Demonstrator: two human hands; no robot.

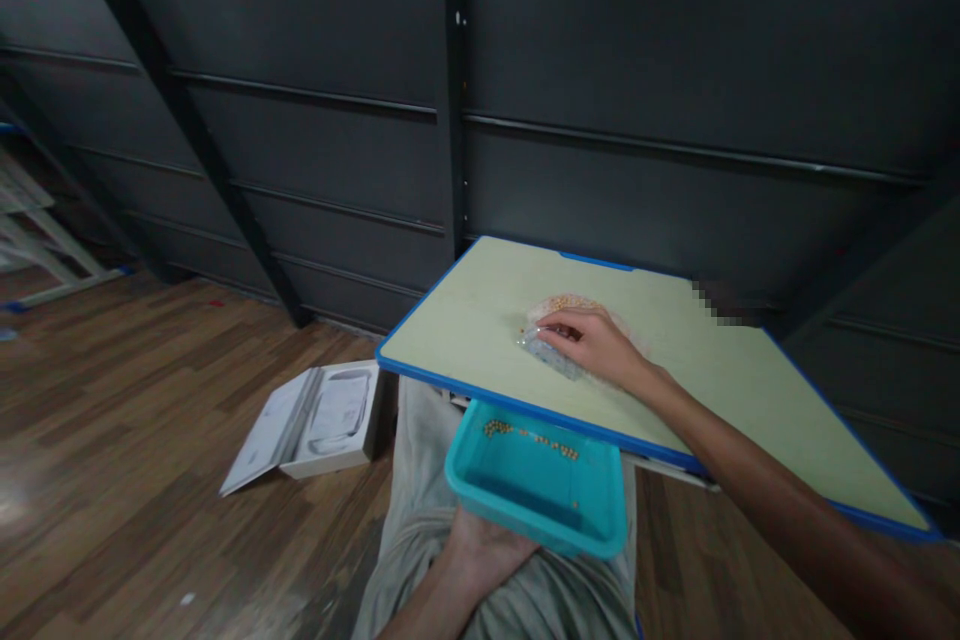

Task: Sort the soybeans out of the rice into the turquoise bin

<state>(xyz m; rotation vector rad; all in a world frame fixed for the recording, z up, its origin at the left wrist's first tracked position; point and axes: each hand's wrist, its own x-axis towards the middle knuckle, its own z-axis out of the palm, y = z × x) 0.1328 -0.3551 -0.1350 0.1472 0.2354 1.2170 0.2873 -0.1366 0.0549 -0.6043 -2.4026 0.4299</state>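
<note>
My left hand [487, 545] is under a turquoise plastic tray [613, 520] and holds it over my lap, against the table's front edge. Its fingers are hidden beneath the tray. Several small gold-coloured beads [499, 428] lie in the tray, mostly along its far side. On the table, the fingers of my right hand [592, 340] are closed at the edge of a clear plastic bag [551, 357]. Behind that hand lies a patch of small yellowish beads [566, 303], seemingly in clear plastic too; my hand covers part of it.
The pale table [465, 310] has a blue rim and stands close to a dark panelled wall [337, 10]. An opened white box [334, 420] sits on the wooden floor [135, 440] at the left. Light-coloured furniture legs [56, 250] show at far left.
</note>
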